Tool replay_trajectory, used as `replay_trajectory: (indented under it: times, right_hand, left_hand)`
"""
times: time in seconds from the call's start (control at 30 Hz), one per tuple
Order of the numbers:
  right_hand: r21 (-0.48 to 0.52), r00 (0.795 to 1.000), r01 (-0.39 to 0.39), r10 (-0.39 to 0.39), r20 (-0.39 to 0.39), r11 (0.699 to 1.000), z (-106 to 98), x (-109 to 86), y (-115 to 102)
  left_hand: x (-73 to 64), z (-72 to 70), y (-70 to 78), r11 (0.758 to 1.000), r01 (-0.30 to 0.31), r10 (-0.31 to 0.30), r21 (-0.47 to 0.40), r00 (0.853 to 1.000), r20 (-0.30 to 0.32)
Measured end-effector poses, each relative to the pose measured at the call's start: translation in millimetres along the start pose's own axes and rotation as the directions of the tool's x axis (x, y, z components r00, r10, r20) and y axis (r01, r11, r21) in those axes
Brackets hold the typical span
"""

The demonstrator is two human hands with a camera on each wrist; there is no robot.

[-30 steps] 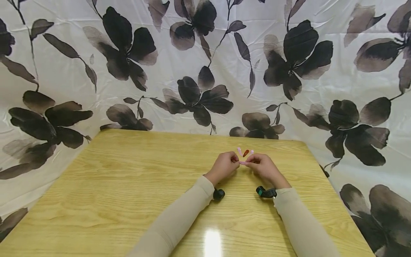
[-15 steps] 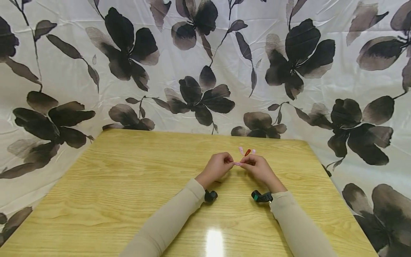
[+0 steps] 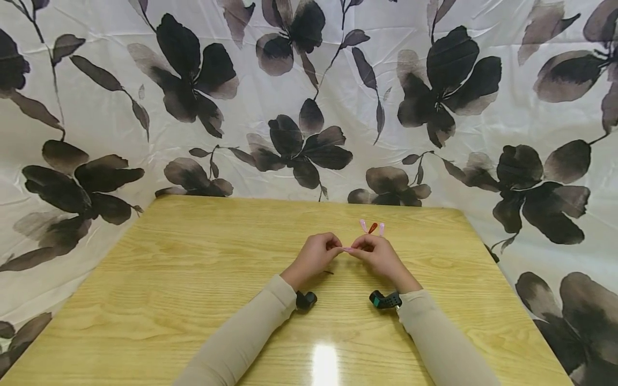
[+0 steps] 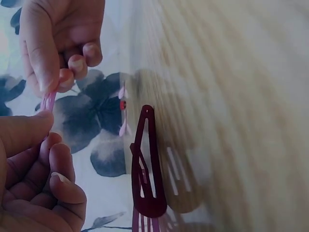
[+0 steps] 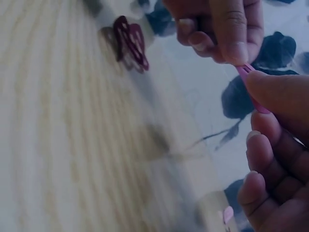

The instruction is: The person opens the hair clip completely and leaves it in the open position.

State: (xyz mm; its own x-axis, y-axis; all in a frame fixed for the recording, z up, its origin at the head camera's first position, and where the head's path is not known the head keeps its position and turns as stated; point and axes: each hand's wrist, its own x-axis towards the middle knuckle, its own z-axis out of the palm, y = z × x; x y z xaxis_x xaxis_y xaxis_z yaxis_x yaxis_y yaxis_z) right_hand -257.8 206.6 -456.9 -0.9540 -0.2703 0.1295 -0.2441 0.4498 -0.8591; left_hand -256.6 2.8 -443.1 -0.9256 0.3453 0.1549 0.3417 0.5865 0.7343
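Between both hands, raised over the table, is a pink snap hair clip [image 3: 347, 249]. My left hand [image 3: 315, 256] pinches one end with thumb and forefinger; my right hand [image 3: 379, 257] pinches the other. Fingertips cover much of the clip [image 4: 48, 102] in both wrist views. Below the left hand, dark red snap hair clips [image 5: 130, 43] lie on the table, mostly hidden in the head view. The left wrist view shows one dark red clip [image 4: 150, 193] large and near. Beyond the right hand lie two pink clips [image 3: 363, 225] with a red-brown clip [image 3: 373, 228] between them.
A wood-grain table [image 3: 203, 257] spreads under both hands. Behind and beside it hangs a white cloth [image 3: 367, 128] with dark flowers. Each wrist carries a black strapped device [image 3: 384, 299].
Both hands have shifted left and a little toward the person, carrying the pink hair clip away from the three clips at the back. Those three stay in place and show more fully.
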Motion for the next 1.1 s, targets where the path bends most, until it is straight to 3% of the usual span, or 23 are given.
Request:
replay_trajectory:
  times: [0.23,0.57,0.87,1.1]
  right_hand:
    - [-0.028,1.000,0.004,-0.004,0.012,1.000,7,-1.9,-4]
    - [-0.017,1.000,0.017,-0.016,0.012,1.000,13,-3.5,-9]
    - [-0.001,1.000,0.011,-0.011,0.026,1.000,20,-6.1,-4]
    - [-0.033,0.999,0.038,-0.038,0.009,0.999,25,-8.8,-5]
  left_hand:
    - [-6.2,-0.1,-11.1,0.995,0.036,-0.034,-0.098,0.999,0.021]
    - [-10.9,-7.3,-22.9,0.967,0.082,-0.070,-0.240,0.996,0.059]
    - [-16.8,-10.3,-24.8,0.953,0.129,-0.110,-0.274,0.991,0.082]
    - [-22.9,-10.7,-22.3,0.969,0.091,-0.080,-0.231,0.995,0.057]
